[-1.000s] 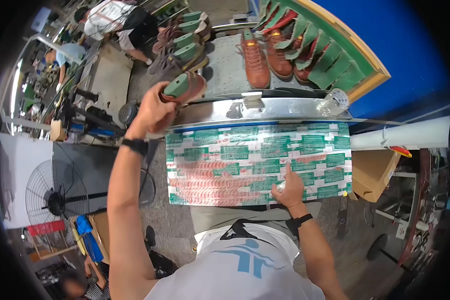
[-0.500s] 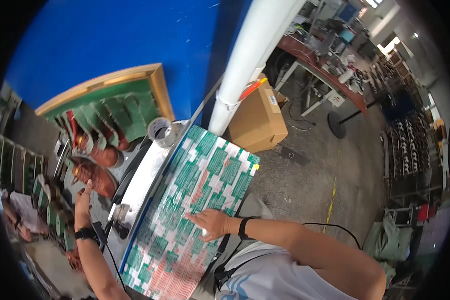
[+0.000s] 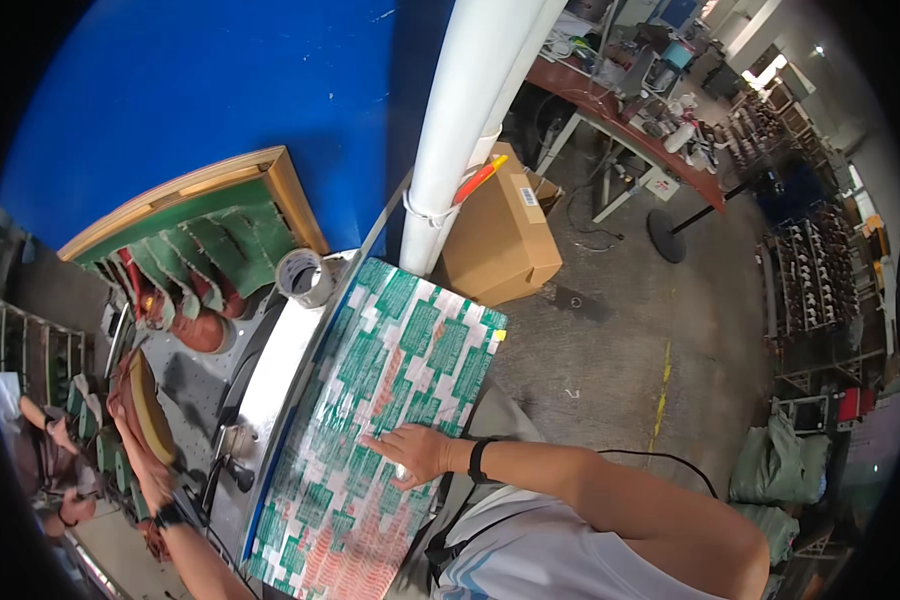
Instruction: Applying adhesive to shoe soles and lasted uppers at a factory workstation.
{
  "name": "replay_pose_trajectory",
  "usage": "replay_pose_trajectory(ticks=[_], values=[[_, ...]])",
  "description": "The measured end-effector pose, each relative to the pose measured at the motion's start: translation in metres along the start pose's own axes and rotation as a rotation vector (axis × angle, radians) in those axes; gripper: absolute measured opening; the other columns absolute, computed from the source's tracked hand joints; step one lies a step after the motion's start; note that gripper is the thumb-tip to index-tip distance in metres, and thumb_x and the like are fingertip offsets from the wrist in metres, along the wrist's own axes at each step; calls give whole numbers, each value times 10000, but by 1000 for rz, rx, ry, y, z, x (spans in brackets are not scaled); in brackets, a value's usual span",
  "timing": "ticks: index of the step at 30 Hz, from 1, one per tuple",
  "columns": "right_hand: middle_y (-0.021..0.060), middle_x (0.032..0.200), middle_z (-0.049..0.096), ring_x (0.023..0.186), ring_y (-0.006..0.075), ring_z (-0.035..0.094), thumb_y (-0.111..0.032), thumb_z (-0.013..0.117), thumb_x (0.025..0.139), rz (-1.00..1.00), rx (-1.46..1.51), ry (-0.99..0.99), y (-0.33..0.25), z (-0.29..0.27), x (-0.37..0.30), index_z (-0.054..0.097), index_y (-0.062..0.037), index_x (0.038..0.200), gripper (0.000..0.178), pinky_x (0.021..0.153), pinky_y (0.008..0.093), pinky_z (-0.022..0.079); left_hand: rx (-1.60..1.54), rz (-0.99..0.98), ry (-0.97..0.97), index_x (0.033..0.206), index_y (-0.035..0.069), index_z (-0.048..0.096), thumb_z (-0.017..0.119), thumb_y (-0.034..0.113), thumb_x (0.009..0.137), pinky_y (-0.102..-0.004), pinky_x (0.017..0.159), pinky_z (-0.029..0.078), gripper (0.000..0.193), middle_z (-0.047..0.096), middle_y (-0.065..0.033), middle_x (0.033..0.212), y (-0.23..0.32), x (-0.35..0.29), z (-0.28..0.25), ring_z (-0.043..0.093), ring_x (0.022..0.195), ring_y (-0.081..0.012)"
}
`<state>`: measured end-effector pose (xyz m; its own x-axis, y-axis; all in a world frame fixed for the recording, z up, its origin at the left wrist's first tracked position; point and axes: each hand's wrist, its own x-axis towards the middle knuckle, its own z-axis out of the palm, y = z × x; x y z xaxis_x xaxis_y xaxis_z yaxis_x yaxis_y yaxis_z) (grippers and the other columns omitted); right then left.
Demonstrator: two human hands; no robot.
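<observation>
My left hand (image 3: pixel 146 468) grips a brown shoe (image 3: pixel 150 408) turned on its side, its tan sole facing right, at the left end of the grey machine bed. The palm and fingers are partly hidden behind the shoe. My right hand (image 3: pixel 416 452) rests on a board (image 3: pixel 390 375) covered with green, white and red printed sheeting. Its index finger points left, while the other fingers curl around a small whitish thing that I cannot make out.
More brown shoes (image 3: pixel 202 330) pass under green hanging flaps (image 3: pixel 235 245) in a wooden frame. A tape roll (image 3: pixel 305 278) stands on the metal edge beside a white pipe (image 3: pixel 460 130). Behind is a cardboard box (image 3: pixel 500 240). Other people's hands show at far left.
My left hand has taken hold of a shoe and lifted it left and toward me, tipping it sideways. My right hand stays on the board. The view has shifted slightly.
</observation>
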<state>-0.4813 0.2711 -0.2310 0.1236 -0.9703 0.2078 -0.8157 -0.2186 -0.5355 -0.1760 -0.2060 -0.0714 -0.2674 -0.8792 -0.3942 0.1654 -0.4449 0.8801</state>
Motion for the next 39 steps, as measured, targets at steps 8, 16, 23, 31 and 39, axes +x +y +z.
replay_pose_trajectory(ticks=[8,16,23,31,39], values=[[120,1017,655,881,288,627,-458,780,883,-40,-71,147,-9,-3,-2,387,51,1680,1024,857,421,549,703,449,271,1693,2,396,745,409,1004,-441,1239,417,873,503,-214,1643,-145,-294,-54,520,1484,-329],[255,1273,720,1156,487,682,-418,821,841,310,113,-8,-24,-17,11,604,-9,1468,779,1015,553,563,802,391,430,1615,-57,395,887,218,899,-482,1178,483,911,641,-240,1476,-351,-399,72,631,1365,-377],[194,1062,701,998,387,700,-282,863,842,303,490,59,-86,-37,-38,508,50,1590,893,896,465,571,275,370,427,1732,-44,184,800,195,991,-399,1049,541,993,626,-144,1353,-275,-401,24,616,1285,-226],[157,964,649,835,344,656,-278,903,755,-341,176,-158,-178,-29,8,554,86,1518,914,750,469,542,694,370,482,1603,-19,512,791,230,995,-408,1168,493,713,597,-226,1559,-244,-350,-20,618,1382,-326],[204,1002,684,876,395,716,-348,864,790,-280,223,-326,-192,-39,3,561,135,1466,885,778,496,590,669,107,-154,1717,75,405,874,333,971,-446,1293,385,918,533,-222,1661,-221,-317,0,491,1555,-347]])
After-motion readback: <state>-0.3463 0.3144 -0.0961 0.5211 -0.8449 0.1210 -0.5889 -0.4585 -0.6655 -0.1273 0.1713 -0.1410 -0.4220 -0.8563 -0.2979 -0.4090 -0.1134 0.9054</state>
